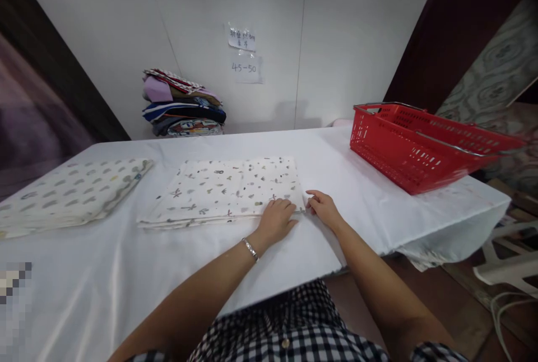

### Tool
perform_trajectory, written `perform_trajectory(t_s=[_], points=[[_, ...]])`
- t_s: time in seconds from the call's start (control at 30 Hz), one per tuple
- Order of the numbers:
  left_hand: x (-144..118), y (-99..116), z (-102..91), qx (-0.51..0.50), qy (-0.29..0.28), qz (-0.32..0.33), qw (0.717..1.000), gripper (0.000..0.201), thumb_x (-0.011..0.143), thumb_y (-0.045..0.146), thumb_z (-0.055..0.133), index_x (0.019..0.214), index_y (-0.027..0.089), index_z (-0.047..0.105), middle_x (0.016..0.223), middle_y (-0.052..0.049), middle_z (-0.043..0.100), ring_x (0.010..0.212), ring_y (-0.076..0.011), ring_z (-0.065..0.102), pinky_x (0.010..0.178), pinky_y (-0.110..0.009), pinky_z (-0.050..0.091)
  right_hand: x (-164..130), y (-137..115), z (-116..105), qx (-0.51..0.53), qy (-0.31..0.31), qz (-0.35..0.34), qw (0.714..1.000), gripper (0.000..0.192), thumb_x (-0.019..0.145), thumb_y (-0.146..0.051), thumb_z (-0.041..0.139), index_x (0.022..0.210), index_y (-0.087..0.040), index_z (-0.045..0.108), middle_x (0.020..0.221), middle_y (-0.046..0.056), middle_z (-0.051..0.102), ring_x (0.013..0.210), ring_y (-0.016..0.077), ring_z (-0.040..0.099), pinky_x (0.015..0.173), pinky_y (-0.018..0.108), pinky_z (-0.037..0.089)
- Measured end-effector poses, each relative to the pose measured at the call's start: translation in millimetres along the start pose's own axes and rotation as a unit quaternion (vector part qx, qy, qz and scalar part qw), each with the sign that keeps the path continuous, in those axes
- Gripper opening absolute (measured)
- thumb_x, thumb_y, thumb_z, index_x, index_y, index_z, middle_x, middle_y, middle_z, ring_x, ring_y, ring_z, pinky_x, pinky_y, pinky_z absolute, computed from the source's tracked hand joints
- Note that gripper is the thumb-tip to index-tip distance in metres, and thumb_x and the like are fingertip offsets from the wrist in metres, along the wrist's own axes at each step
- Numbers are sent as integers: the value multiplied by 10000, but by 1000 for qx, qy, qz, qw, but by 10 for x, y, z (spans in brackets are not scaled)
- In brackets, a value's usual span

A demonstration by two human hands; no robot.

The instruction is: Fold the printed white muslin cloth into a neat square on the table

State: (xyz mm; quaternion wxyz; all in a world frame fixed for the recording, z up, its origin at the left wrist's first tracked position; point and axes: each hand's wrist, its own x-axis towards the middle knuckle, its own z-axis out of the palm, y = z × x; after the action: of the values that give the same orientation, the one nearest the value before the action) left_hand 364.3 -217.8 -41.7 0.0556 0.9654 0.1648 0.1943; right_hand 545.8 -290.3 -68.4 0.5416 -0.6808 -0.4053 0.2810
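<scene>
A white cloth with small printed motifs lies folded flat in front of me, its layers showing along the near edge. My left hand, with a bracelet at the wrist, rests on the cloth's near right corner with its fingers stretched over the fabric. Just off the cloth's right edge is my right hand, its fingers loosely bent and apart, with nothing visible in them. Whether its fingertips touch the cloth's edge I cannot tell.
Another folded cloth with grey heart-like prints lies at the left. A red plastic basket with metal handles stands on the right of the white-covered table. Folded fabrics are stacked at the back. Paper notes hang on the wall.
</scene>
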Motion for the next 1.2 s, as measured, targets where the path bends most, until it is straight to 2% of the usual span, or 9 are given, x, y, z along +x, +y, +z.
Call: perform_trajectory(t_s=[0.1, 0.23, 0.33, 0.43, 0.57, 0.7, 0.9, 1.03, 1.2], points=[[131, 19, 65, -9, 0, -40, 999, 130, 842, 258, 508, 872, 180, 608, 899, -50, 601, 873, -193, 514, 788, -340, 384, 7, 41, 2, -26, -1, -30, 999, 392, 692, -226, 462, 1061, -165, 582, 603, -43, 590, 436, 86, 463, 476, 215, 408], [214, -5, -3, -100, 11, -149, 984, 237, 869, 281, 444, 724, 176, 598, 755, -24, 590, 729, -145, 515, 662, -272, 372, -15, 38, 2, -85, -4, -71, 994, 281, 728, -234, 452, 971, -198, 588, 611, -48, 581, 465, 96, 474, 493, 216, 400], [244, -9, -52, -173, 22, -225, 959, 254, 854, 328, 465, 725, 174, 621, 747, -17, 609, 685, -129, 520, 605, -253, 358, -73, -24, -8, -156, -11, -103, 982, 196, 747, -230, 465, 894, -216, 593, 609, -45, 580, 524, 112, 491, 536, 220, 393], [253, -9, -50, -207, 21, -252, 945, 225, 831, 322, 494, 757, 181, 653, 772, -16, 635, 707, -131, 539, 613, -246, 362, -128, -95, -22, -214, -46, -134, 967, 148, 745, -220, 500, 847, -221, 608, 665, -30, 608, 595, 123, 516, 590, 226, 390], [252, -11, -34, -219, 26, -252, 942, 231, 827, 310, 488, 728, 188, 658, 782, -10, 640, 722, -135, 550, 621, -244, 365, -152, -128, -26, -235, -63, -146, 959, 138, 767, -226, 506, 843, -221, 621, 699, -24, 617, 620, 124, 524, 598, 225, 378], [257, 4, -43, -203, 25, -241, 949, 247, 836, 287, 467, 674, 178, 619, 754, -7, 614, 691, -121, 530, 612, -239, 360, -147, -129, -17, -268, -77, -173, 945, 273, 756, -169, 501, 983, -239, 635, 737, -25, 626, 638, 124, 530, 615, 228, 376], [246, 8, -17, -119, 50, -159, 979, 209, 869, 261, 449, 787, 185, 625, 799, -23, 602, 793, -143, 518, 714, -259, 385, -138, -142, 4, -343, -112, -209, 909, 313, 772, -144, 510, 1009, -282, 660, 881, -1, 642, 774, 145, 570, 680, 243, 392], [229, -2, -8, -53, 61, -99, 992, 197, 890, 230, 421, 936, 196, 610, 923, -40, 609, 889, -168, 505, 772, -294, 381, -140, -128, 13, -309, -109, -226, 918, 283, 821, -143, 470, 1014, -252, 645, 909, 13, 636, 847, 151, 575, 738, 253, 411], [213, 14, 4, 13, 13, -55, 998, 214, 908, 229, 387, 918, 202, 599, 922, -53, 600, 914, -189, 494, 780, -330, 370, -151, -123, 21, -280, -92, -241, 925, 283, 819, -110, 444, 990, -240, 628, 893, 14, 619, 845, 147, 562, 752, 256, 419]])
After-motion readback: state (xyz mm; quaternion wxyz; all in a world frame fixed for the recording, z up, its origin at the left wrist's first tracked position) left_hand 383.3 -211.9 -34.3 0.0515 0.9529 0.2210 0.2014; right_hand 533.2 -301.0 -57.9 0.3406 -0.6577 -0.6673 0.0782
